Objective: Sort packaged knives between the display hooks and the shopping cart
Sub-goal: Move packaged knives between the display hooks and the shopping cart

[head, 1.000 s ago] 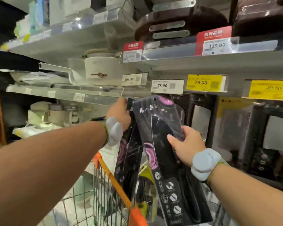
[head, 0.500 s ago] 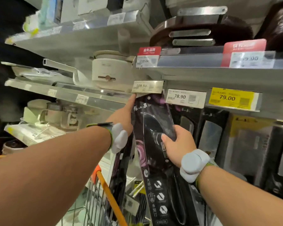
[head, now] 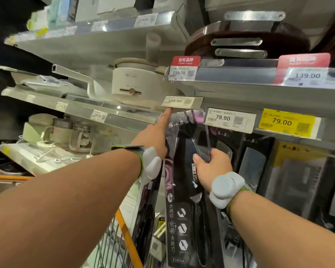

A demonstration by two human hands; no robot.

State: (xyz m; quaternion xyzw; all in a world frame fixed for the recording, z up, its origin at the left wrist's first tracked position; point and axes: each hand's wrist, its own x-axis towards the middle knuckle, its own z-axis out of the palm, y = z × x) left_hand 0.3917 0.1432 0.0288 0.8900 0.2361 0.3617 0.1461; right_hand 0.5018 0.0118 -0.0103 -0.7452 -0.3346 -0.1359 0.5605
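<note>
Head view shows us both our arms reaching up toward a store display of hanging knives. Our left hand (head: 153, 136) has its index finger stretched straight up, the tip touching the underside of the white price label marked 109.90 (head: 181, 102); how the other fingers lie we cannot tell, as they are hidden behind the hand. Our right hand (head: 211, 167) grips the long black packaged knife with purple swirls and white lettering (head: 184, 190), thumb on the clear plastic front and fingers curled behind its right edge. That package hangs upright just below the 109.90 label, its top edge close beside our left fingertip; whether it sits on a hook we cannot tell. Both wrists carry pale grey bands.

To the right, further dark packaged knives (head: 253, 167) and a yellow-carded one (head: 296, 171) hang below the white 78.90 label (head: 230, 120) and the yellow 79.00 label (head: 286, 122). Above, a grey metal shelf (head: 240, 88) carries dark round wooden boards with metal handles (head: 246, 43), with red-topped tags reading 119.00 and 139.00. A cream electric cooking pot (head: 135, 84) stands on the shelf at left. At the bottom, the orange-handled wire shopping cart (head: 124, 240) sits below our left forearm.
</note>
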